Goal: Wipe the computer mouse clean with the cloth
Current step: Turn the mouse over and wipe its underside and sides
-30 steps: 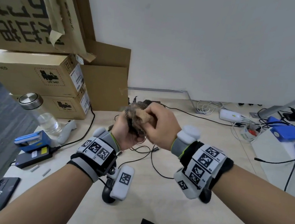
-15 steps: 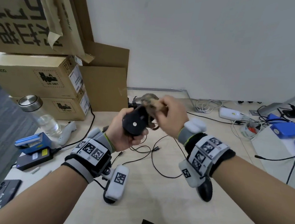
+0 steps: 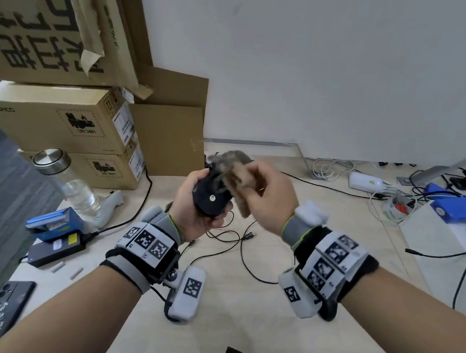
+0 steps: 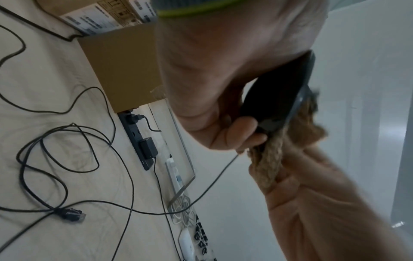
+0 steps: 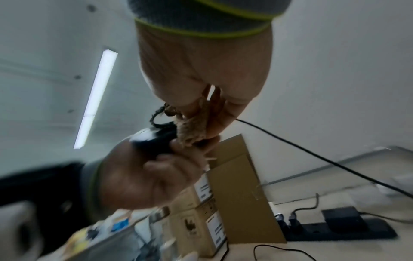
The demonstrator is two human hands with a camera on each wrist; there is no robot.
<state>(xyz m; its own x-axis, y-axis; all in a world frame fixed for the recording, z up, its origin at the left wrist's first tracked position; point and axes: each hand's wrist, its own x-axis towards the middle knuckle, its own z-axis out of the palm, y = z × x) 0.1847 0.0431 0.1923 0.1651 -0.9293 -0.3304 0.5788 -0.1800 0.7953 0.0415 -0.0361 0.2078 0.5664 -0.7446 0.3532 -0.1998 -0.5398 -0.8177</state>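
A person's left hand (image 3: 193, 201) curls its fingers around a black plastic computer mouse (image 3: 209, 199), held above a pale wooden desk (image 3: 244, 302) with its underside facing the camera. The right hand (image 3: 269, 198) pinches a tan fuzzy cloth (image 3: 237, 174), pressing it against the mouse's upper end.

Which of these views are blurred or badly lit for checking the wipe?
Head view: evenly lit, wide-angle bend, slight blur on the cloth. Left wrist view: dim, right hand smeared. Right wrist view: worst blur, ceiling light glares, mouse a dark smear.
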